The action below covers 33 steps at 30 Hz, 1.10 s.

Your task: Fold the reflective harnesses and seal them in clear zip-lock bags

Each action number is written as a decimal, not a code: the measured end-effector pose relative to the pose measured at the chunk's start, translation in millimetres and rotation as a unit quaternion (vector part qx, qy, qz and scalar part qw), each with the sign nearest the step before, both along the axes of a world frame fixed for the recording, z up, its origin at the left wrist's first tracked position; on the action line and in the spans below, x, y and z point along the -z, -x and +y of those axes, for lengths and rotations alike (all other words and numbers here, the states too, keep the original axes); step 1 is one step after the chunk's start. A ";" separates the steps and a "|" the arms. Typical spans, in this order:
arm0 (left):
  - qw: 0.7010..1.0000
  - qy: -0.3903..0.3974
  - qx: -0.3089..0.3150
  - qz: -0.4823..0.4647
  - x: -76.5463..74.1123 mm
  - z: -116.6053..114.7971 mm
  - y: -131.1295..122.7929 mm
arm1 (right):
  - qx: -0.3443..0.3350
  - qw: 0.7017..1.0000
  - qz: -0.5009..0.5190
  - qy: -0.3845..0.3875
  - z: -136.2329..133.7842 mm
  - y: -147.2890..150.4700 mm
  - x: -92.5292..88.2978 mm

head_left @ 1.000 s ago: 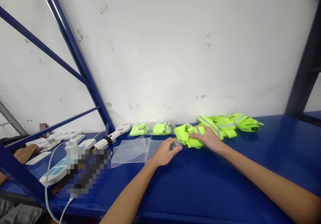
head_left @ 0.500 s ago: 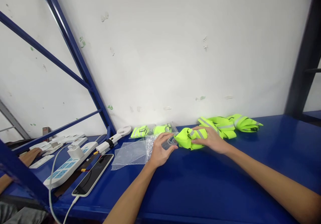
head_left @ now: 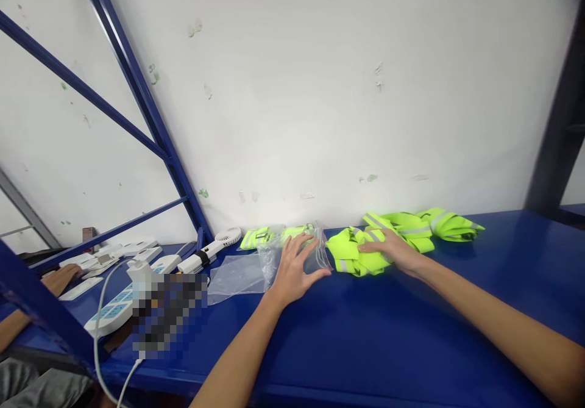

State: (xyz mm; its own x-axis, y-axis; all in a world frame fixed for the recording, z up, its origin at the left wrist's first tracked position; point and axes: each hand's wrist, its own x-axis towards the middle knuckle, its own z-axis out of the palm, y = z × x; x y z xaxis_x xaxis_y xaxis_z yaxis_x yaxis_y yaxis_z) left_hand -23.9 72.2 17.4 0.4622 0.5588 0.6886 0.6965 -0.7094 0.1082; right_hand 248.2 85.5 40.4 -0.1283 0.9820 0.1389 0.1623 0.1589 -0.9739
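Cloth (head_left: pixel 350 257) in right fingers (head_left: pixel 372 247), bag (head_left: pixel 314 263) between left fingers (head_left: pixel 293 251)

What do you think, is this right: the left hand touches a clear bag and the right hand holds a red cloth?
Not quite: the cloth is bright yellow-green, not red, as the head view shows. The right hand does hold it, and the left hand does touch a clear bag.

From up on the head, the camera looked forward and down, quite close, at the left hand (head_left: pixel 293 272), right hand (head_left: pixel 398 252), blue surface (head_left: pixel 365 341) and white wall (head_left: pixel 297 103).
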 end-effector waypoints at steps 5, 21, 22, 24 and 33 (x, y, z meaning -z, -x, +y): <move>0.996 -0.065 0.020 0.056 -2.7 -5.6 -4.9 | -0.060 0.977 0.099 0.179 -1.9 4.1 3.7; 0.994 -0.030 0.043 0.099 -2.8 -9.6 -11.9 | 0.022 0.978 0.126 0.166 7.1 6.2 8.3; 0.995 -0.023 0.033 0.093 -2.8 -7.6 -8.9 | 0.042 0.980 0.115 0.157 8.4 5.3 9.5; 0.996 -0.001 0.030 0.088 -2.3 -3.0 -1.5 | 0.069 0.982 0.101 0.141 10.3 3.3 11.2; 0.996 0.031 -0.011 0.078 1.0 2.1 1.3 | 0.082 0.985 0.079 0.127 10.3 7.4 16.1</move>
State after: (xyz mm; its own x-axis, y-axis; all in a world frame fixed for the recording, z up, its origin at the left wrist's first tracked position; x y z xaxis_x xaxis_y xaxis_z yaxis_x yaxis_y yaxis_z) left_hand -25.2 74.4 16.4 0.5488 0.6084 0.5733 0.7232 -0.6895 0.0394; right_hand 240.7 95.8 24.3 0.0377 0.9934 -0.1084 0.0079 -0.1087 -0.9940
